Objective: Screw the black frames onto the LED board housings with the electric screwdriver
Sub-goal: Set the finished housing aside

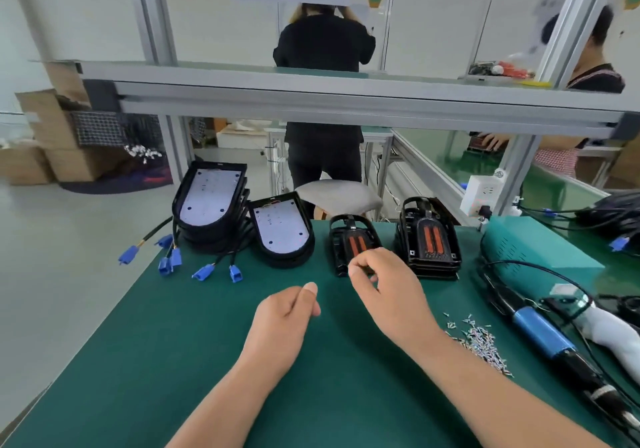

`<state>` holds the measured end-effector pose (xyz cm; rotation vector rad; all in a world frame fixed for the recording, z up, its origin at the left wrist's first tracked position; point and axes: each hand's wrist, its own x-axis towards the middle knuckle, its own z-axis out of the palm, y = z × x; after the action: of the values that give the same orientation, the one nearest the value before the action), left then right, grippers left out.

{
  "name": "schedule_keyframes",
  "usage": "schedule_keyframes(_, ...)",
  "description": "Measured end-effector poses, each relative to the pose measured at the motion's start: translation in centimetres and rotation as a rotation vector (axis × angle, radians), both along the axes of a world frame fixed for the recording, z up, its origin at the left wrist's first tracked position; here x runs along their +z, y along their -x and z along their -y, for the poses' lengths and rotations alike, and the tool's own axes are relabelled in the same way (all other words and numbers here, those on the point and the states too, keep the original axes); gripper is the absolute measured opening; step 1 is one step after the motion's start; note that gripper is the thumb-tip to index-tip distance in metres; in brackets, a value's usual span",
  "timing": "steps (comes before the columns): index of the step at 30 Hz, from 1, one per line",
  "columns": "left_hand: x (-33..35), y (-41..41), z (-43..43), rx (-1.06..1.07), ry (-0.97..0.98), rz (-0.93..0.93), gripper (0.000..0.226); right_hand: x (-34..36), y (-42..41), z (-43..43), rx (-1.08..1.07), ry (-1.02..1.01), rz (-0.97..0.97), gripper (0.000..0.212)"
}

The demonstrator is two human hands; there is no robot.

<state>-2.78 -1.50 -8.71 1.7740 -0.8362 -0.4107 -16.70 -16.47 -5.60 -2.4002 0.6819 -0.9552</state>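
Note:
A single black frame with orange strips lies at the far middle of the green mat. My right hand is over its near end with fingers and thumb curled; whether they grip it is unclear. My left hand hovers over the bare mat, loosely curled and holding nothing. One LED board housing leans left of the frame, beside a stack of housings. A stack of black frames stands to the right. The electric screwdriver, with a blue grip, lies at the right edge next to a pile of screws.
Blue connectors on black cables trail from the housings over the mat's left edge. A teal power box and a white socket sit at the far right. An aluminium shelf rail crosses overhead. Two people work beyond the bench.

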Motion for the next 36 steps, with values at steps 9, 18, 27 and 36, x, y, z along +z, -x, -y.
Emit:
schedule_keyframes(9, -0.2, -0.2, 0.1, 0.02, 0.041, -0.071, 0.056, 1.1, -11.3, 3.2, -0.039, -0.051, -0.069, 0.013)
schedule_keyframes(18, 0.0, 0.0, -0.1, 0.039, 0.021, -0.114, 0.053, 1.5, -16.4, 6.3, -0.107, -0.053, -0.246, 0.024)
schedule_keyframes(27, 0.2, -0.3, -0.1, 0.08, 0.101, -0.155, 0.047, 1.2, -14.0, 5.9, -0.114, -0.01, -0.047, 0.012)
schedule_keyframes(36, 0.7, -0.5, 0.0, 0.049, 0.243, -0.306, 0.059, 0.5, -8.6, 1.3, -0.034, -0.397, 0.268, 0.006)
